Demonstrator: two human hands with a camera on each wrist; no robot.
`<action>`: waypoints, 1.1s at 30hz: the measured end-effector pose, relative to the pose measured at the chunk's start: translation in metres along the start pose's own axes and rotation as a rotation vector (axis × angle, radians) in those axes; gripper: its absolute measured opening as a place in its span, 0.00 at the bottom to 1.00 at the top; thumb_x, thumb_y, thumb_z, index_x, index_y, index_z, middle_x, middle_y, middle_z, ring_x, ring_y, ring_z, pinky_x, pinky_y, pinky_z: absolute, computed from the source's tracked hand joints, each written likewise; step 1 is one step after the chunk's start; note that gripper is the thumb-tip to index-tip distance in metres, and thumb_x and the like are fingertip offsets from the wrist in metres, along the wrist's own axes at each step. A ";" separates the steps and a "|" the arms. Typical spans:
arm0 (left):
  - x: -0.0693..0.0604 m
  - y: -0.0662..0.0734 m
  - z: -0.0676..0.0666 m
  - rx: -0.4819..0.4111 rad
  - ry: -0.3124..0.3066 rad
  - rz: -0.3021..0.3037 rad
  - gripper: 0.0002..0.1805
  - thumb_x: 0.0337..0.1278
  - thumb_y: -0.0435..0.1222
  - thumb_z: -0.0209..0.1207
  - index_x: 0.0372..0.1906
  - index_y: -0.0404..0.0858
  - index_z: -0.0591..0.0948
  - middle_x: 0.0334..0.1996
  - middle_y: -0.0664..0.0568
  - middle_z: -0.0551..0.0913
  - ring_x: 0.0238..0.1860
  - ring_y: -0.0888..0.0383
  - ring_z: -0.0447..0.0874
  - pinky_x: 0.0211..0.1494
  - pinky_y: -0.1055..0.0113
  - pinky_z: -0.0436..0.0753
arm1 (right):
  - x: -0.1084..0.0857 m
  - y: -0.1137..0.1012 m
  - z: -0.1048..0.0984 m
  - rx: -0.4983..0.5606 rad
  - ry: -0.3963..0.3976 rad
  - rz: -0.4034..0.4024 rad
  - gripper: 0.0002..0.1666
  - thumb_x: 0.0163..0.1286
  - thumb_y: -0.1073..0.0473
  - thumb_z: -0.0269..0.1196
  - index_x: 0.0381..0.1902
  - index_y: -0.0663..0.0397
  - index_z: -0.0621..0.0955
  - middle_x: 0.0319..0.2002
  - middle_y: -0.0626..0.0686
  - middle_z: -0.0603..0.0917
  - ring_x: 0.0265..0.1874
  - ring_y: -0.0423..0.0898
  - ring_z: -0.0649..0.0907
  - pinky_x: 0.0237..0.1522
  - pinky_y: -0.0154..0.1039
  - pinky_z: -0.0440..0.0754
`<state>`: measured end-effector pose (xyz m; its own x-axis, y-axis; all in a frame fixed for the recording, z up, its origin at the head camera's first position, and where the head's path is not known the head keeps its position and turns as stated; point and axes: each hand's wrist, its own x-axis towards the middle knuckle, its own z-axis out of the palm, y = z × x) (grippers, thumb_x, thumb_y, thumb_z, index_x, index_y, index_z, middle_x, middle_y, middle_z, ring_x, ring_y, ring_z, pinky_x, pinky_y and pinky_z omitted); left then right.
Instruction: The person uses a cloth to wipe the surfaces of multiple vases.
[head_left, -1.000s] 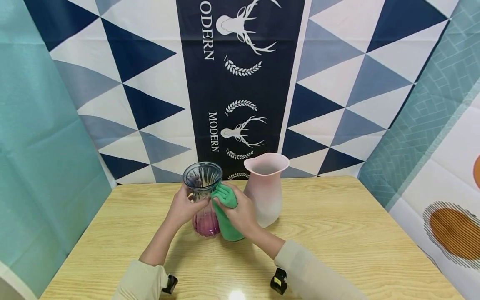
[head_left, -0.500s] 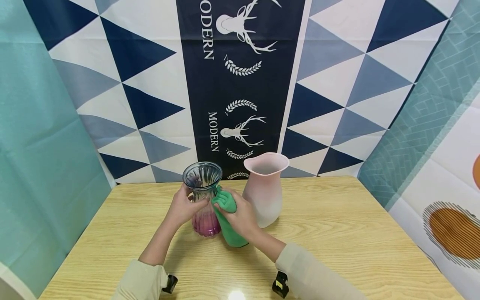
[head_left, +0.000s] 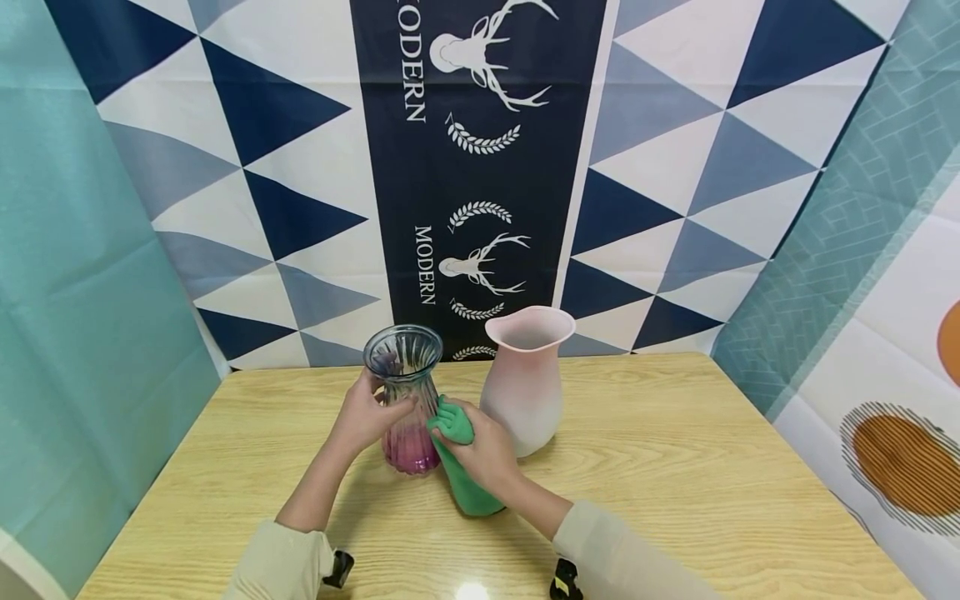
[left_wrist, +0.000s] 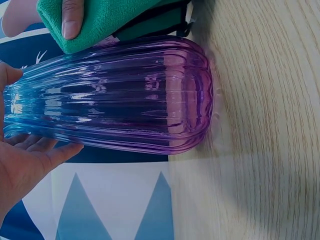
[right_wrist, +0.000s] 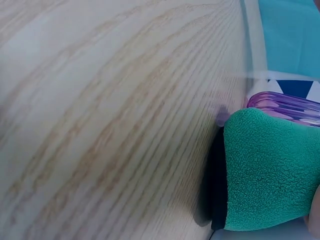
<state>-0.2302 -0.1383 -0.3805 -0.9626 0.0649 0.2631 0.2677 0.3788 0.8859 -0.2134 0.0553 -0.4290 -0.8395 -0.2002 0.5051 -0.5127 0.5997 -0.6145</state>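
Note:
A ribbed glass vase (head_left: 408,437), blue at the rim and purple at the base, stands upright on the table. My left hand (head_left: 369,421) grips it round the neck, thumb in front and fingers behind, as the left wrist view also shows. In my right hand (head_left: 483,442) is a bunched green cloth (head_left: 468,487), held against the right side of the vase. The cloth hangs down toward the tabletop, and its fuzzy face with a dark edge (right_wrist: 219,180) fills the lower right of the right wrist view.
A pink and white vase (head_left: 528,400) with a wavy rim stands close behind my right hand. The wooden table (head_left: 660,475) ends at a patterned cloth backdrop (head_left: 300,192). A teal curtain (head_left: 90,292) hangs on the left.
My right hand has slid the green cloth down the vase's right side, and the cloth's lower end now hangs lower and nearer to me. My left hand keeps its place.

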 end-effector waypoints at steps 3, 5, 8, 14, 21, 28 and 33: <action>0.000 -0.001 0.000 0.003 -0.006 -0.004 0.39 0.48 0.34 0.65 0.66 0.39 0.61 0.62 0.39 0.71 0.65 0.40 0.67 0.65 0.46 0.69 | 0.001 0.000 0.000 0.004 0.014 -0.006 0.28 0.59 0.47 0.66 0.56 0.46 0.77 0.47 0.51 0.85 0.41 0.46 0.84 0.41 0.40 0.82; 0.001 -0.001 0.001 0.003 -0.010 -0.005 0.39 0.48 0.34 0.65 0.66 0.39 0.61 0.62 0.39 0.70 0.65 0.40 0.67 0.65 0.46 0.69 | 0.003 -0.001 -0.001 0.013 0.032 -0.016 0.27 0.59 0.48 0.67 0.56 0.47 0.76 0.47 0.52 0.85 0.40 0.47 0.84 0.41 0.40 0.82; 0.001 -0.001 0.001 0.002 -0.013 -0.005 0.39 0.48 0.34 0.65 0.66 0.39 0.61 0.63 0.39 0.70 0.65 0.40 0.67 0.65 0.46 0.69 | 0.007 -0.004 -0.003 0.039 0.068 -0.035 0.27 0.58 0.50 0.68 0.56 0.47 0.77 0.47 0.53 0.85 0.40 0.47 0.84 0.42 0.41 0.82; 0.001 0.001 0.000 0.006 -0.014 0.004 0.39 0.47 0.32 0.65 0.67 0.39 0.61 0.61 0.39 0.72 0.64 0.41 0.68 0.65 0.46 0.70 | 0.017 -0.013 -0.006 0.108 0.141 -0.069 0.27 0.57 0.51 0.68 0.55 0.50 0.77 0.48 0.53 0.84 0.44 0.48 0.84 0.45 0.42 0.83; 0.001 0.000 0.000 -0.003 -0.025 -0.009 0.40 0.47 0.33 0.65 0.67 0.39 0.61 0.61 0.39 0.71 0.64 0.41 0.68 0.64 0.46 0.70 | 0.024 -0.020 -0.008 0.143 0.215 -0.118 0.28 0.57 0.53 0.69 0.55 0.53 0.77 0.49 0.52 0.84 0.46 0.47 0.84 0.48 0.42 0.82; 0.001 -0.001 0.000 -0.016 -0.032 -0.012 0.39 0.47 0.32 0.64 0.67 0.39 0.61 0.62 0.39 0.71 0.65 0.40 0.66 0.65 0.46 0.69 | 0.026 -0.022 -0.007 0.120 0.211 -0.111 0.27 0.57 0.52 0.69 0.54 0.52 0.77 0.48 0.52 0.84 0.45 0.47 0.84 0.48 0.42 0.81; 0.001 -0.001 -0.001 -0.006 -0.038 -0.013 0.40 0.47 0.32 0.64 0.67 0.39 0.61 0.63 0.39 0.70 0.66 0.40 0.64 0.66 0.45 0.67 | 0.024 -0.022 -0.005 0.105 0.191 -0.090 0.28 0.56 0.52 0.69 0.54 0.53 0.78 0.47 0.54 0.85 0.44 0.48 0.84 0.46 0.43 0.82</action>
<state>-0.2315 -0.1398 -0.3808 -0.9670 0.0951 0.2365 0.2549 0.3739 0.8917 -0.2216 0.0410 -0.4005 -0.7454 -0.0931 0.6601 -0.6083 0.5001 -0.6164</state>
